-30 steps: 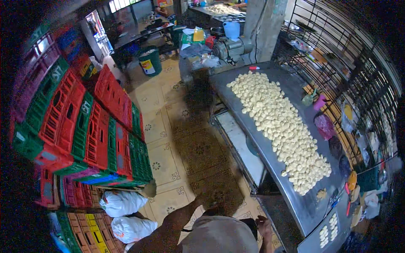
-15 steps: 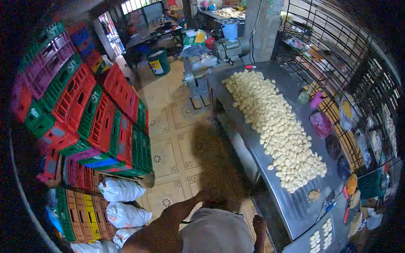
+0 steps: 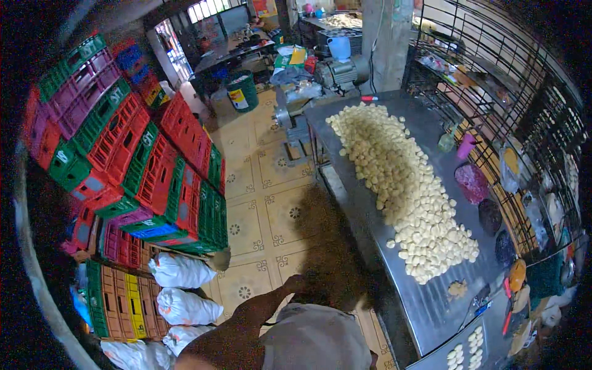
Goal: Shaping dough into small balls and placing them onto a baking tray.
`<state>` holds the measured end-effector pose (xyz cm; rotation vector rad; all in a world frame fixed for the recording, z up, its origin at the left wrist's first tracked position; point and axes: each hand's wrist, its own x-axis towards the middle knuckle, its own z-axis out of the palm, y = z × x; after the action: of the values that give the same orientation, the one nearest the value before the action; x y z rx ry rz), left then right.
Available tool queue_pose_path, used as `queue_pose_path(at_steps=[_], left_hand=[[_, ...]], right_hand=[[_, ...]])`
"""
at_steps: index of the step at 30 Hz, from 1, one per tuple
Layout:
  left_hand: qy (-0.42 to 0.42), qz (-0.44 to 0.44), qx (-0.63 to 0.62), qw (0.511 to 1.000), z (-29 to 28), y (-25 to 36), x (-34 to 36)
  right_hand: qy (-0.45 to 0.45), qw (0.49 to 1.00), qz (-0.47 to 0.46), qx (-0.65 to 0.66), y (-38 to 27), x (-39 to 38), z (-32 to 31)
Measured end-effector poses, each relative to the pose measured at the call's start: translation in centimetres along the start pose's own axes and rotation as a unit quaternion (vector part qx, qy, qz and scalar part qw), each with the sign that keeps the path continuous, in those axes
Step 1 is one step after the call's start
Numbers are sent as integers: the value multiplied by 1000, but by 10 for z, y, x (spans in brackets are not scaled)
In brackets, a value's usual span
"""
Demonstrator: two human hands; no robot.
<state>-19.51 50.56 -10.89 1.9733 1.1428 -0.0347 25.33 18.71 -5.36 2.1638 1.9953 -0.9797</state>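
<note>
My left arm reaches forward from the lower edge, and my left hand point(image 3: 296, 284) hangs over the tiled floor in shadow, touching nothing that I can see. Its fingers are too dark and blurred to read. My right hand does not show; only a dark sliver appears beside my light shirt at the lower edge. To my right stands a long metal table point(image 3: 425, 314) with a broad heap of small round pale dough pieces point(image 3: 425, 228). A small lump of crumbly dough point(image 3: 457, 288) lies near the heap's close end. Neither hand is at the table.
Stacked red and green plastic crates point(image 3: 148, 166) line the left, with white sacks point(image 3: 179, 271) below them. A motor-driven machine point(image 3: 339, 74) stands past the table's far end, near a green bin point(image 3: 242, 92). A tray point(image 3: 459, 354) with rows of dough pieces is at lower right.
The view has shifted slightly, so the crates and bin sit farther right. My right hand has dropped out of sight behind my shirt. A shadow now covers more of the dough heap.
</note>
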Motion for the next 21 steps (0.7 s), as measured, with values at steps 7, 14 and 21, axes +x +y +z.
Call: queue_pose_path(at_steps=[7, 14, 21], left_hand=[[-2, 34, 36, 999, -17, -2, 40], [-3, 71, 69, 995, -28, -18, 54], [18, 121, 78, 989, -32, -26, 62]], right_hand=[[18, 1000, 7, 5, -21, 22, -21], [43, 999, 18, 21, -43, 37, -39], [63, 997, 27, 47, -44, 42, -22]])
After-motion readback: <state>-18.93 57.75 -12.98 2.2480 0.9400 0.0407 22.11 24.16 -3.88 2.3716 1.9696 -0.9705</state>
